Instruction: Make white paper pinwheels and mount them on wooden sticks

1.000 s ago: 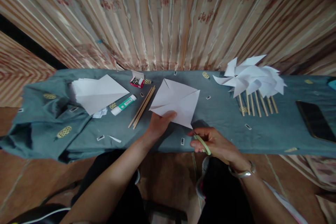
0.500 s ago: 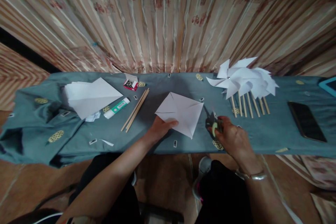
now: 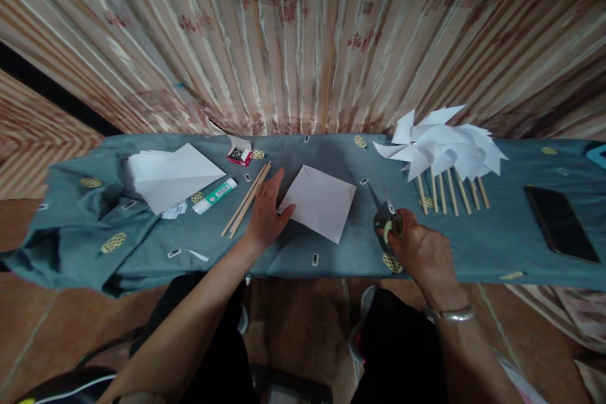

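A square of white paper (image 3: 320, 205) lies flat in front of me, with a short slit visible at its top corner. My left hand (image 3: 269, 214) is at the paper's left corner, fingers stretched out and apart. Its thumb reaches over the edge; whether it touches the sheet I cannot tell. To the right of the paper, my right hand (image 3: 419, 240) is closed round the handles of a pair of scissors (image 3: 391, 218), whose blades point away from me. Just left of my left hand lie several thin wooden sticks (image 3: 246, 202).
Stacked paper sheets (image 3: 177, 177), a glue stick (image 3: 215, 196) and an open red box of small metal pieces (image 3: 240, 153) sit left. Paper pinwheels (image 3: 440, 145) on sticks and a phone (image 3: 561, 222) lie right. Behind the cloth-covered table (image 3: 284, 262) hangs a curtain (image 3: 293, 44).
My left hand has let go of the white paper and moved left, its fingers spreading. The paper has shifted slightly left. The right hand still holds the scissors, nearly in the same place.
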`<state>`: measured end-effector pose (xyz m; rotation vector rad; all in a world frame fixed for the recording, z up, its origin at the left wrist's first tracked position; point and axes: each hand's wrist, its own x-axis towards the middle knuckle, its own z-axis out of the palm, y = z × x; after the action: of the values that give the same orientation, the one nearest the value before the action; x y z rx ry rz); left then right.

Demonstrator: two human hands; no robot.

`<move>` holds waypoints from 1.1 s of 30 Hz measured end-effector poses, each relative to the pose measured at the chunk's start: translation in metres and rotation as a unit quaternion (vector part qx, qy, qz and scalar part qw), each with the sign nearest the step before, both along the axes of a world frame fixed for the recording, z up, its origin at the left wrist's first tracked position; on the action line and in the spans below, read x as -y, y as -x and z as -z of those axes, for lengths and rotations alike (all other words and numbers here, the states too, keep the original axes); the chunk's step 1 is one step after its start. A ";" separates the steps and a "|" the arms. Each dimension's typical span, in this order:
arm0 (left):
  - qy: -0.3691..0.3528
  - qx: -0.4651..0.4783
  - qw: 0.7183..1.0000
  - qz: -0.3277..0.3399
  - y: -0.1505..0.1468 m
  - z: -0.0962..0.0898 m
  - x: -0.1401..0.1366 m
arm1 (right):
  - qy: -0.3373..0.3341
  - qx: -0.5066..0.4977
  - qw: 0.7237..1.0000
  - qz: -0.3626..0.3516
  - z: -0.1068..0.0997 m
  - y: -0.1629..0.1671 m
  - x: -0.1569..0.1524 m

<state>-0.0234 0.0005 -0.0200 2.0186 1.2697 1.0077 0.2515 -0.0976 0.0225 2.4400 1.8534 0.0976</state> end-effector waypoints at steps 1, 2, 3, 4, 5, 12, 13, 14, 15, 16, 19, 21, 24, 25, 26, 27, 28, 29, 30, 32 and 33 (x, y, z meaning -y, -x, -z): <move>-0.052 -0.044 0.997 0.025 -0.002 0.001 0.001 | -0.001 0.000 1.000 -0.001 0.000 0.000 0.000; -0.086 -0.082 0.991 0.057 -0.006 0.002 0.004 | 0.000 0.002 1.000 -0.001 0.000 0.000 0.000; -0.102 -0.116 0.983 0.099 -0.012 0.003 0.008 | 0.002 0.006 1.000 -0.001 -0.001 0.001 0.000; -0.108 -0.145 0.974 0.139 -0.018 0.004 0.012 | 0.006 0.010 1.000 0.000 -0.002 0.002 0.000; -0.105 -0.173 0.965 0.165 -0.025 0.006 0.017 | 0.011 0.014 1.000 0.002 -0.003 0.003 0.000; -0.055 -0.277 0.941 0.185 -0.045 0.006 0.029 | 0.051 0.009 0.999 0.015 -0.010 0.006 -0.005; -0.054 -0.279 0.941 0.184 -0.045 0.005 0.028 | 0.053 0.004 0.998 0.014 -0.010 0.004 -0.005; -0.053 -0.281 0.941 0.183 -0.044 0.005 0.028 | 0.055 -0.002 0.998 0.012 -0.010 0.003 -0.006; -0.053 -0.281 0.941 0.182 -0.044 0.004 0.028 | 0.058 -0.007 0.998 0.010 -0.009 0.002 -0.006; -0.052 -0.281 0.941 0.182 -0.044 0.004 0.028 | 0.061 -0.012 0.998 0.007 -0.008 0.001 -0.007; -0.047 -0.280 0.942 0.181 -0.044 0.002 0.028 | 0.067 -0.019 0.998 0.001 -0.005 -0.001 -0.008; -0.042 -0.279 0.942 0.181 -0.045 0.002 0.028 | 0.063 -0.018 0.998 -0.001 -0.005 -0.002 -0.009; -0.038 -0.276 0.943 0.182 -0.045 0.002 0.028 | 0.062 -0.013 0.998 0.005 -0.007 -0.003 -0.008; -0.038 -0.273 0.944 0.182 -0.045 0.002 0.028 | 0.061 -0.013 0.998 0.007 -0.008 -0.004 -0.008; -0.039 -0.269 0.945 0.183 -0.044 0.003 0.028 | 0.052 -0.015 0.999 0.007 -0.009 -0.005 -0.007; -0.041 -0.264 0.946 0.182 -0.044 0.004 0.027 | 0.035 -0.020 0.999 0.002 -0.010 -0.005 -0.007; -0.044 -0.259 0.948 0.182 -0.044 0.005 0.027 | 0.013 -0.026 1.000 -0.008 -0.011 -0.005 -0.006; -0.046 -0.255 0.949 0.182 -0.045 0.005 0.027 | -0.011 -0.034 0.999 -0.023 -0.012 -0.004 -0.007; -0.049 -0.252 0.949 0.181 -0.045 0.006 0.027 | -0.033 -0.042 0.998 -0.041 -0.012 -0.001 -0.008; -0.051 -0.250 0.950 0.180 -0.046 0.007 0.027 | -0.058 -0.060 0.993 -0.084 -0.008 0.010 -0.013; -0.051 -0.249 0.950 0.180 -0.046 0.007 0.027 | -0.065 -0.074 0.989 -0.110 -0.004 0.019 -0.016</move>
<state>0.0226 -0.0269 -0.0273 2.5696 1.0283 0.4070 0.2327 -0.0813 0.0266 2.3727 2.2439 0.0532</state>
